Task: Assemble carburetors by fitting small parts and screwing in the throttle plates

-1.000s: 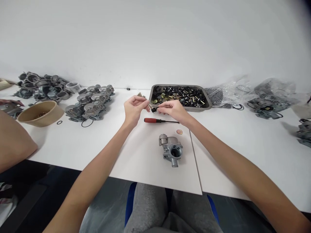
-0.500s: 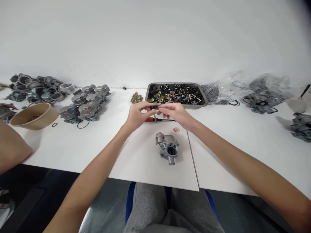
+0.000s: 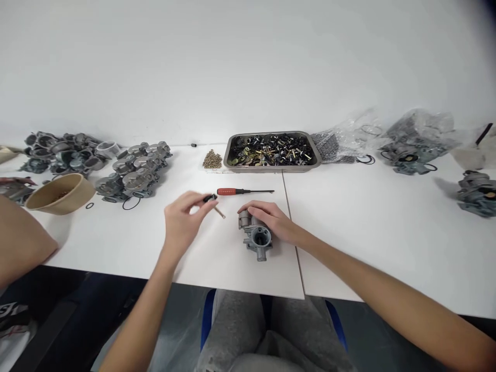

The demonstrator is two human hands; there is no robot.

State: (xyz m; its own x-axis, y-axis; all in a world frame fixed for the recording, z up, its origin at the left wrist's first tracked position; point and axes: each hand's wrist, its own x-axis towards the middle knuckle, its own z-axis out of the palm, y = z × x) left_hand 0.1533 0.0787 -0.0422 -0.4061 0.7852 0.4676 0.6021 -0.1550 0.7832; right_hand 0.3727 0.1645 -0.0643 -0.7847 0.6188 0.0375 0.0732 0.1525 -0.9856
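Observation:
My left hand (image 3: 183, 223) pinches a small black-capped part with a thin brass-coloured stem (image 3: 219, 212) between thumb and fingertips. The stem points down to the right, apart from everything else. Over the back and right side of a grey metal carburetor (image 3: 260, 243) lies my right hand (image 3: 273, 219), its fingers curled on the upper housing. The carburetor rests on the white table with its round bore facing me. Behind both hands lies a red-handled screwdriver (image 3: 232, 191), its shaft pointing right.
A metal tray (image 3: 271, 169) of mixed small parts stands at the back, beside a brass screw pile (image 3: 212, 160). Several carburetors (image 3: 140, 175) and a tan bowl (image 3: 79, 199) are left, near another person's arm (image 3: 25, 235). Plastic-wrapped parts (image 3: 344, 142) and more carburetors (image 3: 478, 194) sit right.
My hands have come apart. The left moved left and down with the black-capped part; the right came down onto the carburetor. The screwdriver is now uncovered, and the view has shifted slightly.

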